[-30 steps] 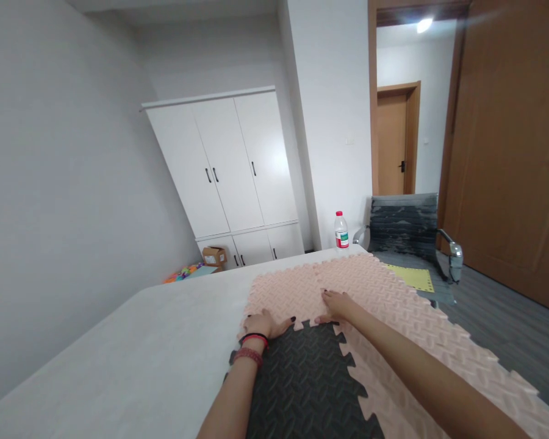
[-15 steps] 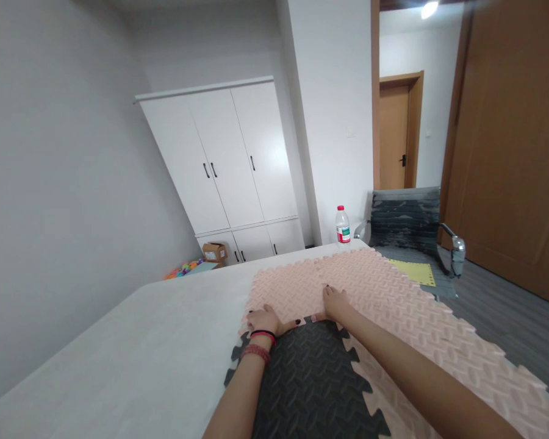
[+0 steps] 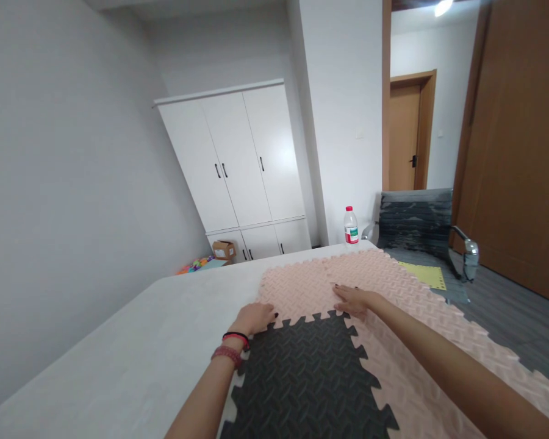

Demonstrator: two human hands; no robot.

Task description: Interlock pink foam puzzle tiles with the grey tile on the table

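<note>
A black foam mat tile (image 3: pixel 308 378) with a ridged surface and jigsaw edges lies in front of me. Its far edge meets a pink foam mat tile (image 3: pixel 297 286), and more pink foam matting (image 3: pixel 407 305) runs along its right side. My left hand (image 3: pixel 255 317), with a black and red band and a beaded bracelet at the wrist, rests at the left end of the black-pink seam, fingers stretched onto the pink edge. My right hand (image 3: pixel 351 299) lies on the pink matting near the black tile's far right corner, fingers extended and apart. Neither hand holds anything.
The mats lie on a white surface (image 3: pixel 165 341). A red-capped plastic bottle (image 3: pixel 351 227) stands at its far edge. Beyond are a chair (image 3: pixel 414 222) with a yellow sheet (image 3: pixel 424 275) on it, a cardboard box (image 3: pixel 224 249) and a white wardrobe (image 3: pixel 238 158).
My hands have moved apart: the left slid left to the seam's end, the right shifted slightly right. More of the black tile and the jigsaw seam shows. The view has turned slightly left.
</note>
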